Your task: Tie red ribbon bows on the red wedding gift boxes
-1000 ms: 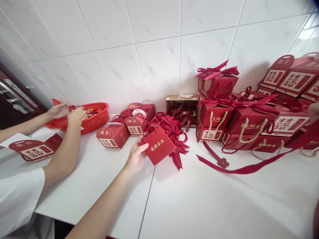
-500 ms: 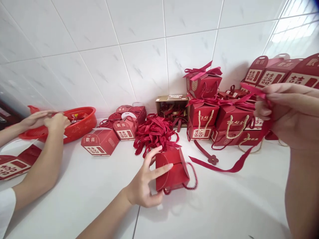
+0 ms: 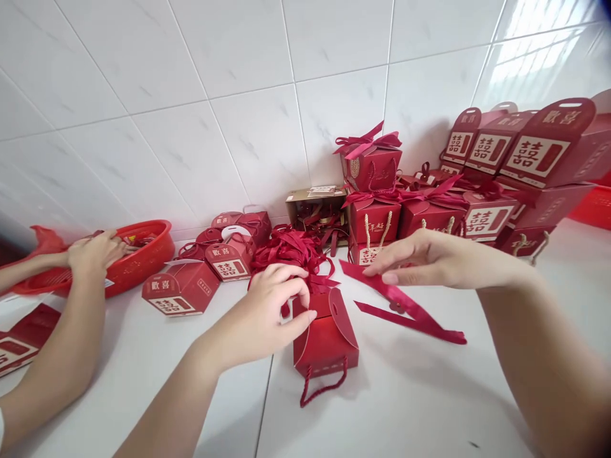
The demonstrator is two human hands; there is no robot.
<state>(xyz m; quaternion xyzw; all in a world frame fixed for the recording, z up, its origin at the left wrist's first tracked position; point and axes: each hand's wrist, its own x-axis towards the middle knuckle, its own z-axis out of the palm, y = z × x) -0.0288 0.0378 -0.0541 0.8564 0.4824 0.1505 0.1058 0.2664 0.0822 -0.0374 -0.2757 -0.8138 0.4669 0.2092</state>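
A small red gift box (image 3: 326,346) sits on the table in front of me, its top flaps partly folded in and a twisted cord handle hanging toward me. My left hand (image 3: 270,312) is curled at the box's left upper edge, thumb and fingers closing on the flap there. To the right, my right hand (image 3: 424,261) pinches a red ribbon (image 3: 415,315) above the table. The ribbon droops in a bend, one end pointing left toward the box. Behind the box lies a heap of red ribbons (image 3: 289,248).
Bow-tied boxes (image 3: 372,166) are stacked at the back, with more red boxes (image 3: 534,152) on the right. An open carton (image 3: 298,207) stands by the wall. At left, a co-worker's hands (image 3: 95,254) reach into a red basket (image 3: 162,248), near another box (image 3: 184,289).
The box has come down onto the table and turned, its cord handle now facing me. My right hand has moved left and lower with the ribbon, close to the box.
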